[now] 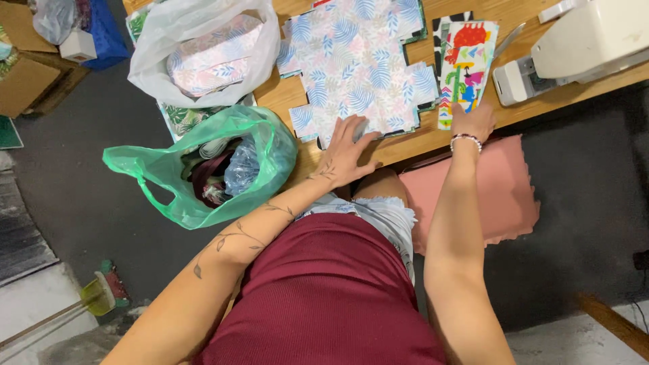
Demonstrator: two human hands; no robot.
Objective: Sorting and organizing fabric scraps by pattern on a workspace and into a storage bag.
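Observation:
My left hand (348, 150) lies flat, fingers spread, on the near edge of a cross-shaped stack of pale fabric pieces printed with blue leaves (362, 67) on the wooden table (412, 138). My right hand (472, 122) pinches the near end of a narrow colourful printed fabric piece (465, 64), which lies to the right of the stack. A bead bracelet circles my right wrist.
A green plastic bag (203, 169) of cloth scraps hangs off the table's near left corner. A white plastic bag (203, 51) with patterned fabric sits behind it. A white sewing machine (574, 47) stands at the right. Pink fabric (487, 192) hangs below the table edge.

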